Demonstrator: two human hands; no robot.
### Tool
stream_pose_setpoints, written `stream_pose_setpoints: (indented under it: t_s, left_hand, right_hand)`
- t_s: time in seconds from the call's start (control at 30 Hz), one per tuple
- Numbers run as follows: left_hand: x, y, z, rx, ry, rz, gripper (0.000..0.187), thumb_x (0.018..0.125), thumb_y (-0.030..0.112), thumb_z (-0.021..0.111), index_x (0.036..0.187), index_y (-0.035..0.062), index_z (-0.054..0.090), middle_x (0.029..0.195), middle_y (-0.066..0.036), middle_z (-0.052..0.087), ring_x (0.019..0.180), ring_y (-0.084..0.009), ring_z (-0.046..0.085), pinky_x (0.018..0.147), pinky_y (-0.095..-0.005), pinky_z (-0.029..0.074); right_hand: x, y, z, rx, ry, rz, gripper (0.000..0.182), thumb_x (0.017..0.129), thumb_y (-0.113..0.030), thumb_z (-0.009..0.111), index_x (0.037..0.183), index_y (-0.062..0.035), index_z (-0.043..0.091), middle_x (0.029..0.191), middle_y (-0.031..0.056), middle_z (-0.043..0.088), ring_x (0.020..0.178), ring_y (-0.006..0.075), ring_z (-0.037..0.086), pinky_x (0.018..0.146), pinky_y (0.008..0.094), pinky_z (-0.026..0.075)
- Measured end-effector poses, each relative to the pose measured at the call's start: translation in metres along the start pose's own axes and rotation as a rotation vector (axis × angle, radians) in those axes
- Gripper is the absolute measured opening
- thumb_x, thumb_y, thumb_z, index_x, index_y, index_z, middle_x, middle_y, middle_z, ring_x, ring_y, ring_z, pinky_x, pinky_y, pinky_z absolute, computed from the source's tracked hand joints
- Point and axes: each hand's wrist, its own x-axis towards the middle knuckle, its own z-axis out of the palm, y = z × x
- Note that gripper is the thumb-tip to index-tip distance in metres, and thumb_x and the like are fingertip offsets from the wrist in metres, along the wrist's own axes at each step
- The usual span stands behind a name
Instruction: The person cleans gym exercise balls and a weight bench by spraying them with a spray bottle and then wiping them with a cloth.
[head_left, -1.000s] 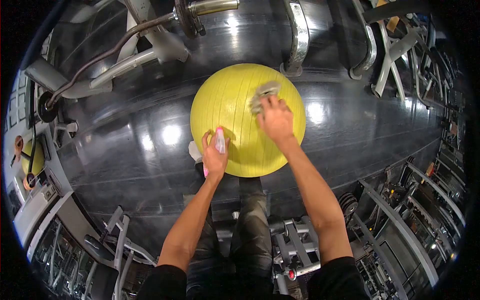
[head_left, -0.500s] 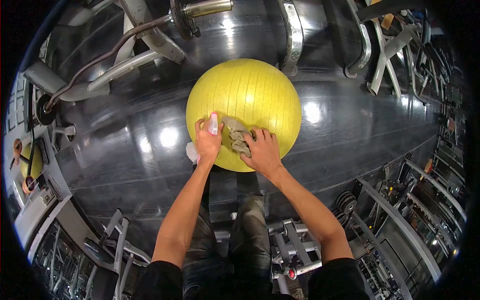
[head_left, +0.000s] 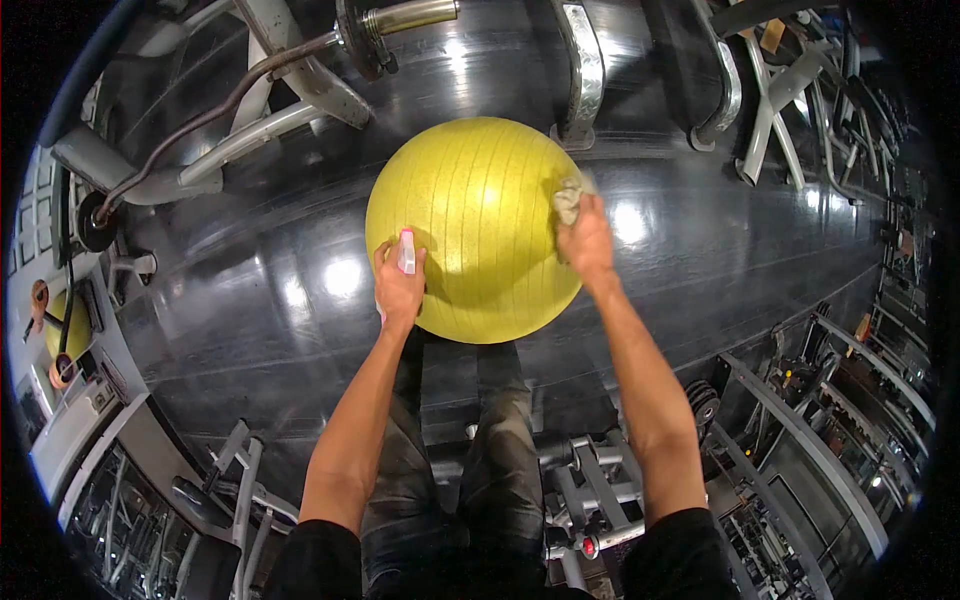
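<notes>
Sitting on the dark, shiny floor (head_left: 250, 315) just in front of our feet is a large yellow ball (head_left: 475, 215), ribbed with fine lines and catching a bright spot of light near its middle. Both our hands are at it, one on each side.

Our left hand (head_left: 400, 292) is at the ball's near left side, fingers curled around a pink and white spray bottle (head_left: 407, 256). Only the bottle's top shows clearly above the grip; the hand hides most of the rest.

Our right hand (head_left: 588, 245) is at the ball's right edge, fingers bent over a crumpled grey-beige cloth (head_left: 567, 202) that lies against the yellow surface. Part of the cloth is tucked beneath the hand, so we cannot tell how tightly it is gripped.

Our bare forearms reach forward from black sleeves (head_left: 672, 550), and between them our legs, in dark, worn-looking trousers (head_left: 505, 450), stretch toward the ball.

Farther out, gym equipment surrounds us. At the upper left is a bent metal bar (head_left: 222, 108) with round weights; beyond the ball stands a silver metal leg (head_left: 585, 75). A second yellow ball (head_left: 69, 325) shows at the far left, and grey metal frames (head_left: 810, 440) fill the lower right.
</notes>
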Motion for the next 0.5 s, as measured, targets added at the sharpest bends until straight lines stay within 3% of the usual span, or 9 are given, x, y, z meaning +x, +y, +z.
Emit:
stream_pose_setpoints:
  t_s: [0.07, 0.13, 0.2, 0.23, 0.4, 0.47, 0.5]
  left_hand:
    - [0.002, -0.003, 0.002, 0.003, 0.008, -0.001, 0.039, 0.082, 0.034, 0.068, 0.115, 0.0124, 0.064, 0.123, -0.015, 0.054, 0.109, -0.0341, 0.056, 0.087, -0.0435, 0.049]
    - [0.002, -0.006, 0.003, 0.032, 0.022, -0.001, 0.039, 0.082, 0.032, 0.068, 0.115, 0.0122, 0.064, 0.123, -0.015, 0.054, 0.109, -0.0343, 0.056, 0.088, -0.0432, 0.048]
    - [0.0, -0.009, 0.001, 0.013, 0.019, 0.0, 0.038, 0.082, 0.031, 0.068, 0.115, 0.0107, 0.064, 0.123, -0.015, 0.054, 0.109, -0.0344, 0.056, 0.089, -0.043, 0.048]
    - [-0.002, -0.01, -0.001, -0.005, 0.019, 0.003, 0.038, 0.082, 0.03, 0.068, 0.114, 0.0092, 0.063, 0.123, -0.015, 0.054, 0.109, -0.0344, 0.056, 0.089, -0.0428, 0.047]
    - [-0.009, -0.033, -0.005, -0.056, 0.035, 0.11, 0.037, 0.081, 0.024, 0.07, 0.112, 0.0045, 0.064, 0.118, -0.02, 0.057, 0.109, -0.037, 0.056, 0.091, -0.0428, 0.046]
    - [-0.01, -0.035, -0.007, -0.099, 0.068, 0.121, 0.037, 0.081, 0.023, 0.07, 0.111, 0.0033, 0.064, 0.116, -0.023, 0.058, 0.109, -0.0383, 0.055, 0.092, -0.0425, 0.045]
    - [-0.009, -0.037, -0.008, -0.098, 0.067, 0.121, 0.037, 0.081, 0.023, 0.07, 0.111, 0.0033, 0.064, 0.116, -0.023, 0.058, 0.109, -0.0383, 0.055, 0.092, -0.0425, 0.045]
  right_hand:
    - [-0.035, -0.027, 0.005, -0.146, -0.113, -0.161, 0.052, 0.066, -0.003, 0.067, 0.115, -0.0049, 0.051, 0.111, 0.0159, 0.052, 0.101, 0.0366, 0.052, 0.08, 0.0438, 0.05]
    - [-0.075, -0.044, 0.019, -0.243, -0.198, -0.31, 0.053, 0.071, -0.004, 0.063, 0.123, -0.008, 0.049, 0.117, 0.01, 0.051, 0.1, 0.0328, 0.053, 0.076, 0.0408, 0.053]
    - [-0.103, -0.056, 0.017, -0.125, -0.365, -0.482, 0.055, 0.071, -0.004, 0.062, 0.124, -0.009, 0.049, 0.117, 0.0057, 0.051, 0.099, 0.0296, 0.054, 0.072, 0.0368, 0.054]
    - [-0.112, -0.053, 0.016, -0.127, -0.363, -0.479, 0.055, 0.071, -0.004, 0.062, 0.124, -0.009, 0.049, 0.117, 0.0057, 0.051, 0.099, 0.0296, 0.054, 0.072, 0.0368, 0.054]
    - [-0.103, -0.022, 0.007, -0.154, -0.416, -0.882, 0.055, 0.071, -0.006, 0.062, 0.123, -0.012, 0.05, 0.11, 0.0014, 0.054, 0.098, 0.0237, 0.055, 0.074, 0.0346, 0.054]
    - [-0.082, 0.004, -0.004, -0.242, -0.308, -0.876, 0.055, 0.071, -0.006, 0.062, 0.124, -0.0134, 0.05, 0.107, 0.0013, 0.054, 0.098, 0.0226, 0.056, 0.074, 0.0336, 0.054]
    - [-0.071, 0.013, -0.012, -0.27, -0.326, -0.644, 0.052, 0.071, -0.005, 0.062, 0.122, -0.0127, 0.051, 0.109, 0.004, 0.056, 0.098, 0.0254, 0.056, 0.077, 0.0358, 0.053]
